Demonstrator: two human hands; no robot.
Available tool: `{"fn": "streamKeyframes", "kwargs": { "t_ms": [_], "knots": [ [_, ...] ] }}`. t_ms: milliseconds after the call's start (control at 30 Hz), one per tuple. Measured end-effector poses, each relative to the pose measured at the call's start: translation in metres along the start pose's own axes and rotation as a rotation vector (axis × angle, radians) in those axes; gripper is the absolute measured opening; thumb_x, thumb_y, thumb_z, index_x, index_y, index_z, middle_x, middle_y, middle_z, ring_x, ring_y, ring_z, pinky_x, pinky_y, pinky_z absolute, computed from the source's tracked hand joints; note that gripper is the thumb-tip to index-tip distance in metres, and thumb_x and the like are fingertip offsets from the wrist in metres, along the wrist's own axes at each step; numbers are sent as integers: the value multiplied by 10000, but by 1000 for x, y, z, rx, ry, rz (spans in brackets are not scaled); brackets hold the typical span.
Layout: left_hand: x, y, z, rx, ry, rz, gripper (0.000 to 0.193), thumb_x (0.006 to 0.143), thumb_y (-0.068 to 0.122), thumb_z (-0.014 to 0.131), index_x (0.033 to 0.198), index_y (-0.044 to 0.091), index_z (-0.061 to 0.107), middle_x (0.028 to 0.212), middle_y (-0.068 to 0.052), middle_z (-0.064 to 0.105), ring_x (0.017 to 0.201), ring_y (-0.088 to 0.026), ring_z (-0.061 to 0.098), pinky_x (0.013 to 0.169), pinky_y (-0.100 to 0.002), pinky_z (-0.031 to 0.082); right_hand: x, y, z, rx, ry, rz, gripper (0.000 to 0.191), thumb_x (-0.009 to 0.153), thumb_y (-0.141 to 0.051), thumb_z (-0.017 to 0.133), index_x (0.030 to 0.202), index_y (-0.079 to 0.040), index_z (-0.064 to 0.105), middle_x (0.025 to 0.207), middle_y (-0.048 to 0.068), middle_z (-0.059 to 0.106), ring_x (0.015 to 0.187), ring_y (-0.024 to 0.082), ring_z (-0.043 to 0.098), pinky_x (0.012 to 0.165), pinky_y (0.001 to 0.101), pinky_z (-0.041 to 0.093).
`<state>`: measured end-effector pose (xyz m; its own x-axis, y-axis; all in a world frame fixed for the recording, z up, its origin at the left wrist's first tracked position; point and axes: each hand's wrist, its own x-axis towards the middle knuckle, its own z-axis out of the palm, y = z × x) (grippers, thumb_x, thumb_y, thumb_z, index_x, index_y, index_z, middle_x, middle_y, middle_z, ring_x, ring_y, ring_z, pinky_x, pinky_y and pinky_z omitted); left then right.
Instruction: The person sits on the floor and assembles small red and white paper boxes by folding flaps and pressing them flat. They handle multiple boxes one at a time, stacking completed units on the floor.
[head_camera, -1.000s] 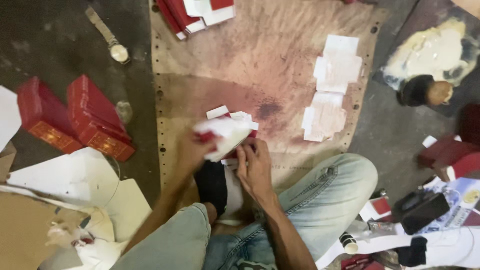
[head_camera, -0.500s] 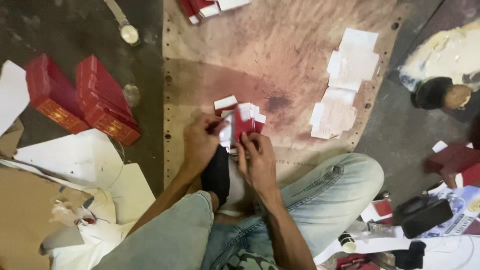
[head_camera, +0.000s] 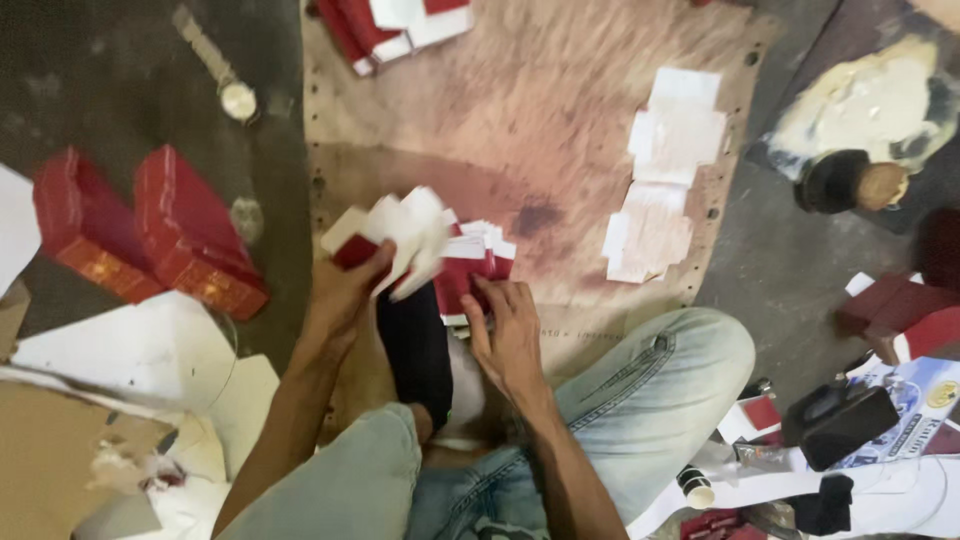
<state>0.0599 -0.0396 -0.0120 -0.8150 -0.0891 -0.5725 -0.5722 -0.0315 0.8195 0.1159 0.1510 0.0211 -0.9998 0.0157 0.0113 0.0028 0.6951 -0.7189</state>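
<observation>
While the left hand (head_camera: 345, 285) curls its fingers around a small red-and-white cardboard piece (head_camera: 385, 235), lifted and motion-blurred at ten o'clock from the knees, the right hand (head_camera: 510, 335) presses bent fingertips flat onto a stack of red and white card pieces (head_camera: 475, 265) lying on the worn brown board (head_camera: 560, 130). Glossy red boxes (head_camera: 150, 235) sit at nine o'clock; pale paper slips (head_camera: 665, 170) at two o'clock.

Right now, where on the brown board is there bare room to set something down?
Bare: the middle of the brown board, between the red-and-white pieces at the top edge and the white paper stacks. Crowded: the near edge, where both hands work the red-and-white cards.
</observation>
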Motion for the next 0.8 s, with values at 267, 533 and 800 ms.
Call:
{"fn": "streamKeyframes", "kwargs": {
  "t_ms": [267,533,800],
  "knots": [
    [-5,-3,8,338,230,78,223,866,161,849,962,-10,743,831,-74,761,722,-133,695,659,-280,563,0,2,4,21,-24,3,364,910,-99,766,1246,12,677,996,185,661,894,338,624,784,426,517],
    [-14,-2,22,497,147,91,433,843,195,901,1180,-9,722,891,-161,772,762,-185,731,683,-320,563,0,7,5,78,-7,-10,335,931,-34,707,1265,-12,701,1016,168,668,906,315,658,784,396,543],
    [-22,-2,32,639,29,516,404,781,114,873,1141,46,702,975,-142,683,819,-294,704,724,-380,556,-1,7,-1,251,-17,174,315,942,-35,722,1254,-27,681,1085,159,685,965,299,691,823,383,564]
  ]
}}
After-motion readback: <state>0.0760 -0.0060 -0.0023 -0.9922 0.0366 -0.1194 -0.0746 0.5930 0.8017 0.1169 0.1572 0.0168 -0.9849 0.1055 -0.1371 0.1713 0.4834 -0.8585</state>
